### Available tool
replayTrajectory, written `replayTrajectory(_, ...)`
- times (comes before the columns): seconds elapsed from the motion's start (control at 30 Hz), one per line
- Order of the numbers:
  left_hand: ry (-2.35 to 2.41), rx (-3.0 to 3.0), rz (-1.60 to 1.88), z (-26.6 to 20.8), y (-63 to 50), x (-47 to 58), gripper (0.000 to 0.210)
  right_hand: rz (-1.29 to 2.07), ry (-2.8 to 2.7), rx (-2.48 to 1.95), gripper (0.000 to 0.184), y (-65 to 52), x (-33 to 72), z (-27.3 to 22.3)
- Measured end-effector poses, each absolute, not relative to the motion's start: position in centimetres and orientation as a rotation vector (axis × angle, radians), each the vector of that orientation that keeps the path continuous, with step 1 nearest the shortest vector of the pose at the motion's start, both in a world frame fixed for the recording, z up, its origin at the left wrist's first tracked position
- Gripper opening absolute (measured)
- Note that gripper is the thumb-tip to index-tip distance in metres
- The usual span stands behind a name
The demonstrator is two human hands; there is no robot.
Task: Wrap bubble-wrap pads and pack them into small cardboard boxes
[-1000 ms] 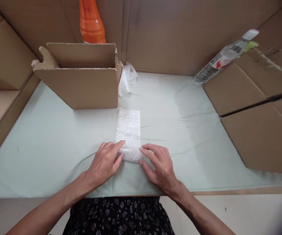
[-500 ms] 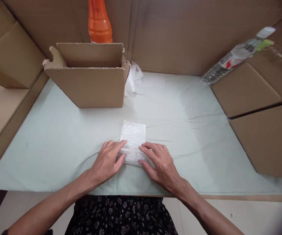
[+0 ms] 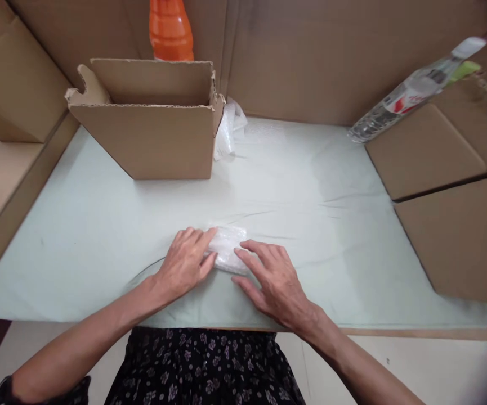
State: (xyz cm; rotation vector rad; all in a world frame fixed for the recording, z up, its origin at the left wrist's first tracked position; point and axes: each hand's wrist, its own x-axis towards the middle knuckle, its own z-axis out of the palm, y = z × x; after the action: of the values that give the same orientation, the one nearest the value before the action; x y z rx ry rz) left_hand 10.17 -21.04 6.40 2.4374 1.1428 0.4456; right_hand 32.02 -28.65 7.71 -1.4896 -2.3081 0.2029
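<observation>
Open cardboard box (image 3: 150, 121): standing upright at far left on the cloth, top flaps raised.
Orange bottle (image 3: 170, 28): standing just behind the box, against the far cardboard wall.
Crumpled clear plastic (image 3: 228, 129): lying just right of the box.
Clear water bottle (image 3: 412, 93): leaning tilted at far right, resting on flattened cardboard (image 3: 441, 152).
Pale green cloth (image 3: 311, 185): covering the table, showing a few creases.
</observation>
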Motion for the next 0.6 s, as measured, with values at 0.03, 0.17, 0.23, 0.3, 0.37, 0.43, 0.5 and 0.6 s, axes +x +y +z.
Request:
replayTrajectory(0.03,1.191,2.418,0.471,6.4,-20.8,10.3,0.042,0.186,-2.356,-1.485,0.033,-28.6,31.9,7.7)
replayTrajectory(0.17,1.299,1.902,0.676,7.0,-21.6,9.7,0.049,0.265,-2.28,-1.507,0.028,-27.4,31.8,6.6)
replayTrajectory(0.23,1.261,1.498,0.688,7.3,-22.6,9.3,0.064,0.404,-2.114,-1.468,0.028,-26.9,31.8,6.0)
replayTrajectory(0.3,1.176,1.204,0.663,7.5,-23.5,9.2,0.081,0.644,-2.002,-1.392,0.026,-26.9,31.8,5.8)
replayTrajectory(0.37,1.118,1.074,0.671,7.7,-24.0,9.6,0.088,0.859,-1.918,-1.331,0.023,-27.2,31.8,6.2)
replayTrajectory(0.43,1.1,1.066,0.704,7.9,-24.3,10.1,0.086,0.969,-1.806,-1.346,0.03,-27.5,32.0,6.7)
replayTrajectory(0.5,1.085,1.132,0.739,8.1,-24.5,10.4,0.082,1.096,-1.691,-1.371,0.051,-27.6,32.3,7.1)
replayTrajectory(0.6,1.025,1.325,0.73,8.6,-24.0,10.0,0.07,1.443,-1.575,-1.298,0.053,-27.1,32.7,7.4)
